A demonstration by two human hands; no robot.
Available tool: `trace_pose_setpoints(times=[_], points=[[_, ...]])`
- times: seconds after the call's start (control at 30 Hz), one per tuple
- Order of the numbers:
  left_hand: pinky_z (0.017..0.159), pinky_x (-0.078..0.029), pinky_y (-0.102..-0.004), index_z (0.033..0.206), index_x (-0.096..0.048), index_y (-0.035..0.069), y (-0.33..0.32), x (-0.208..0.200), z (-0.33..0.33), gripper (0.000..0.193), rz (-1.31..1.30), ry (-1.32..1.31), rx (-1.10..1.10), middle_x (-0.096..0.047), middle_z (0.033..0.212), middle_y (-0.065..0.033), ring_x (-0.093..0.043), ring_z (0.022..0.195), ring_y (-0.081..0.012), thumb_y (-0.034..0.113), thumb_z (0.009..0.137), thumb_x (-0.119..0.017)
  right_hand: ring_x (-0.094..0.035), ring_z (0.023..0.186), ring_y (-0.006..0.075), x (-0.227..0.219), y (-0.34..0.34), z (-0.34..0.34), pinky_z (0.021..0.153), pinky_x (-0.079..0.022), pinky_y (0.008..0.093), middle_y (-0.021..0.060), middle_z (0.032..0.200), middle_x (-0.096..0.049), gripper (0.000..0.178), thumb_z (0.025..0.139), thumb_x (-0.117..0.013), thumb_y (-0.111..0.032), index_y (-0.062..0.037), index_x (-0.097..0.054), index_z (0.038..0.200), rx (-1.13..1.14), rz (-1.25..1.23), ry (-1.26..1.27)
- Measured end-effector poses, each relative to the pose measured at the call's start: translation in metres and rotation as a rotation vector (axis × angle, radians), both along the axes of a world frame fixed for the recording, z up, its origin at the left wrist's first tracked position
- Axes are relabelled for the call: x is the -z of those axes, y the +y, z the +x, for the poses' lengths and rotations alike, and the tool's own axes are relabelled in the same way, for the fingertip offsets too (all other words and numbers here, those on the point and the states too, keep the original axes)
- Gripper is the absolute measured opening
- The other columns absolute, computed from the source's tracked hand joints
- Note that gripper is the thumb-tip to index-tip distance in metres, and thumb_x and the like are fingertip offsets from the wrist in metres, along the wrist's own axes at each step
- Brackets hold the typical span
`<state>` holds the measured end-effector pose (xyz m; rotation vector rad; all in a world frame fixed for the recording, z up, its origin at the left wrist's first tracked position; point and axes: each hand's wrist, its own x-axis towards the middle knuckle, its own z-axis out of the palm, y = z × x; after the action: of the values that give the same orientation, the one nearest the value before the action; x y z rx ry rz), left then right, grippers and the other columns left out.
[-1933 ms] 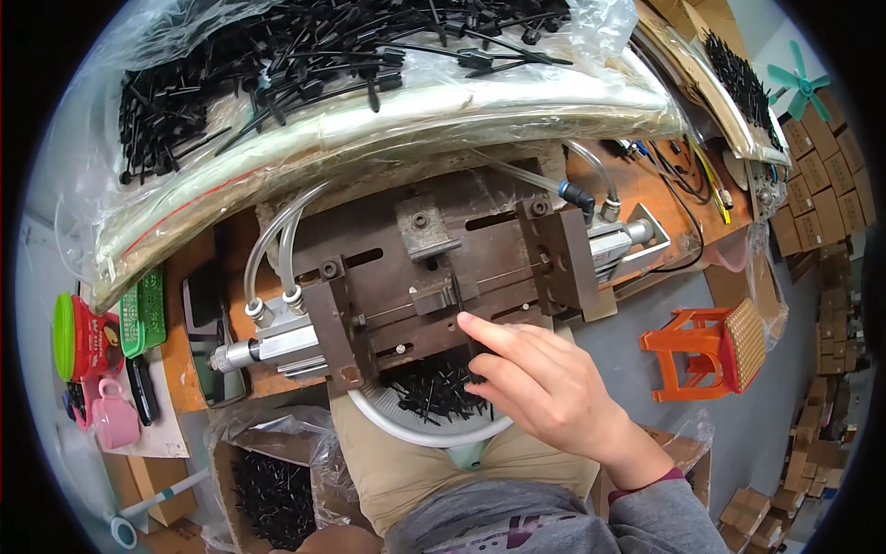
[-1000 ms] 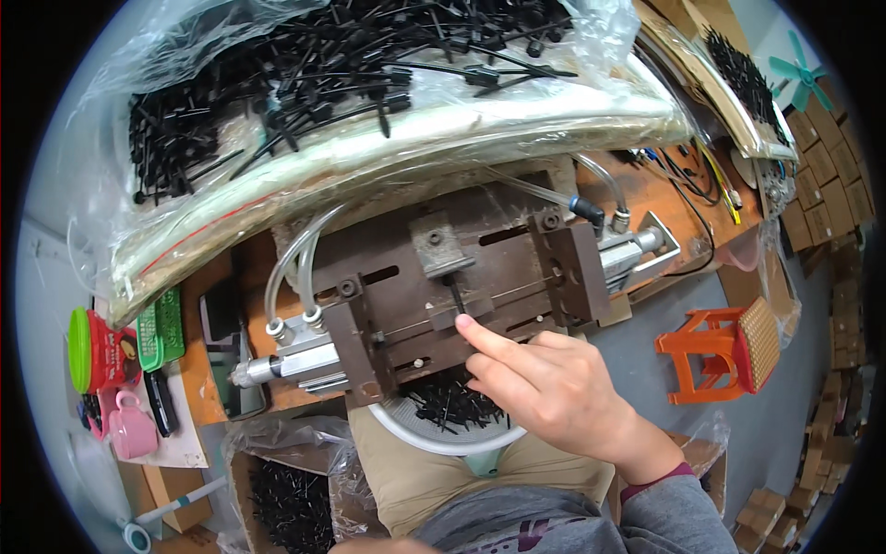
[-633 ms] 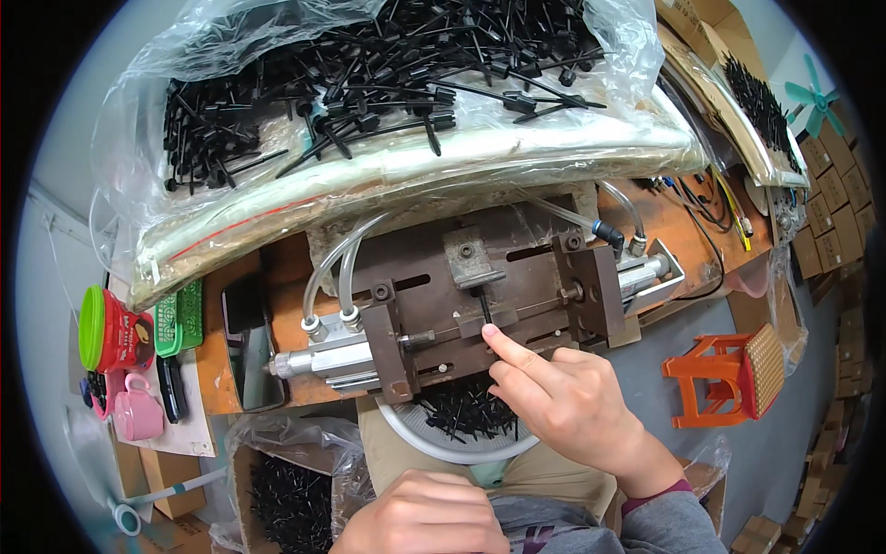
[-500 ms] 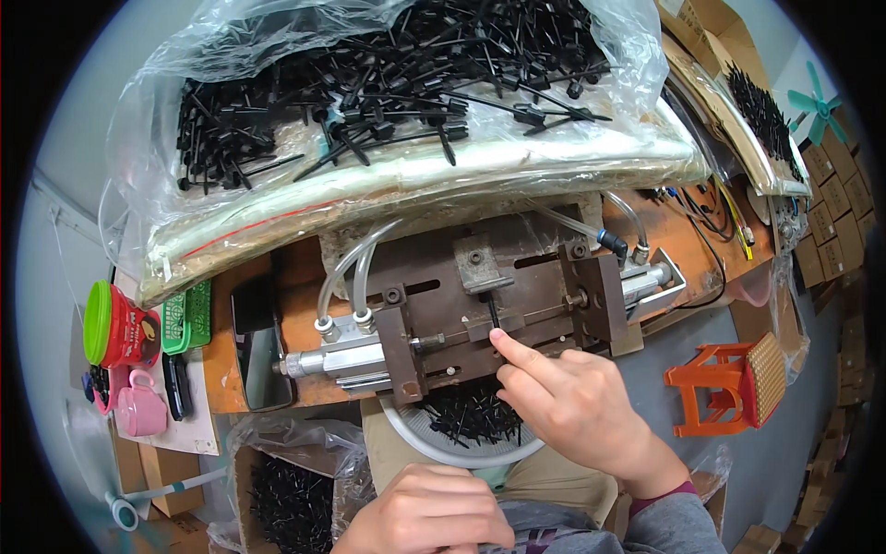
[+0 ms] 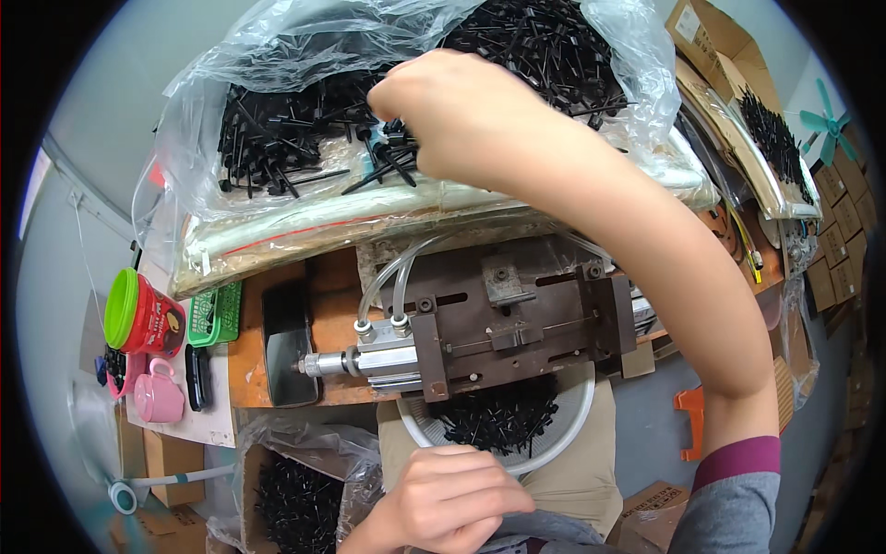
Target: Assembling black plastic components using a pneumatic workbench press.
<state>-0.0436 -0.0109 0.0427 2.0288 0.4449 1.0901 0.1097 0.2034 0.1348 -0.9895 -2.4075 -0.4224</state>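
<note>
My right hand (image 5: 443,111) reaches over the heap of black plastic pins with thick heads (image 5: 277,138) on the raised, plastic-lined tray. Its fingers are curled down into the heap and mostly hidden, so what they pinch cannot be made out. Beneath my right forearm sits a brown metal fixture (image 5: 471,268) with a small bracket (image 5: 503,282) and a silver air cylinder (image 5: 388,360) at its left. No pin shows under the bracket. My left hand (image 5: 457,499) is closed in front of my lap, below a white basket (image 5: 577,429) of similar black pins; its palm is hidden.
Left of the fixture lie a dark phone (image 5: 288,342), a green basket (image 5: 226,319), a red tub (image 5: 152,319) and a pink cup (image 5: 159,395). A lined box of black parts (image 5: 295,499) stands lower left. An orange stool (image 5: 690,420) is at right.
My right hand has left the pin at the fixture and moved up and left to the heap. That pin no longer shows there. The view has shifted slightly; my left hand stays closed.
</note>
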Motion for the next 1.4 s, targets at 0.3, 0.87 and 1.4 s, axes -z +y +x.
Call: trace_pose_setpoints(times=[0.3,0.87,1.4], points=[[0.054,-0.051,-0.0272,0.077,-0.072,0.004,0.001,0.009,-0.011,0.024,0.027,0.06,-0.032,-0.07,0.071,-0.0056,-0.065,0.057,-0.0192,-0.001,0.06,-0.056,-0.07,0.098,0.0313,-0.011,0.021,-0.024,0.078,-0.058,0.0437,0.0139,0.099,-0.072,0.036,0.069,-0.073,-0.007,-0.0052,-0.068,0.105,0.295,-0.399,-0.404],[0.061,-0.055,-0.0278,0.083,-0.072,0.001,0.031,-0.01,-0.02,0.026,0.21,-0.043,-0.524,-0.073,0.09,-0.012,-0.069,0.072,-0.0217,-0.012,0.066,-0.056,-0.057,0.058,0.0102,-0.025,0.019,0.076,0.054,-0.047,0.0258,0.0071,0.074,-0.067,0.031,0.085,-0.079,-0.013,0.0076,-0.07,0.106,0.196,-0.64,0.776],[0.082,-0.053,-0.0308,0.112,-0.065,0.004,0.136,-0.046,0.002,0.028,0.246,-0.085,-0.713,-0.065,0.107,-0.0075,-0.063,0.099,-0.0176,0.003,0.084,-0.067,-0.067,0.075,0.0119,-0.031,0.012,0.116,0.064,-0.059,0.02,0.0062,0.089,-0.064,0.017,0.093,-0.071,-0.01,0.0014,-0.06,0.1,-0.112,-0.784,1.276]])
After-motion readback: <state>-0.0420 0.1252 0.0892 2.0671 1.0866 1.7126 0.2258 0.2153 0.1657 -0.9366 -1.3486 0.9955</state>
